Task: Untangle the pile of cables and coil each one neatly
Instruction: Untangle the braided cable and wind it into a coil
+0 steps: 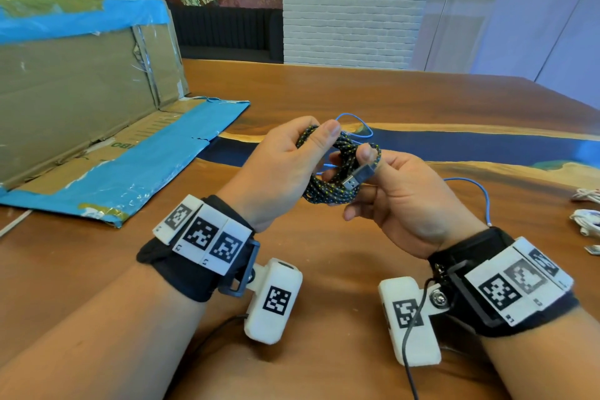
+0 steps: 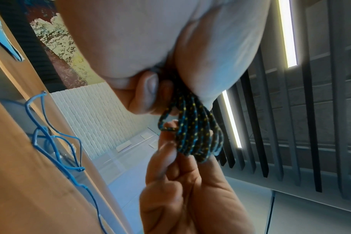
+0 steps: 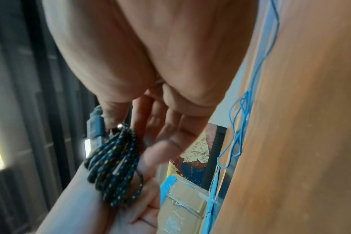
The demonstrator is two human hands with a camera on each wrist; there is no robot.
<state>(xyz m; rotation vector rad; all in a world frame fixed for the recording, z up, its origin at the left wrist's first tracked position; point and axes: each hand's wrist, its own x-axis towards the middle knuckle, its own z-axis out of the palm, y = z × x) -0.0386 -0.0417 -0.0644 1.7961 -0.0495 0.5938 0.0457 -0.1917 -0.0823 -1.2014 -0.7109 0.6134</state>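
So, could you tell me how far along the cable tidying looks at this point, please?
Seemingly done: white cables lie bundled at the table's right edge. In hand: the left hand grips the nearly coiled black braided cable, while the right hand pinches its USB plug. Left: the thin blue cable lies loose and uncoiled on the table.

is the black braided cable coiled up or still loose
Coiled: the black braided cable with yellow and blue flecks sits in stacked loops between the left hand and right hand.
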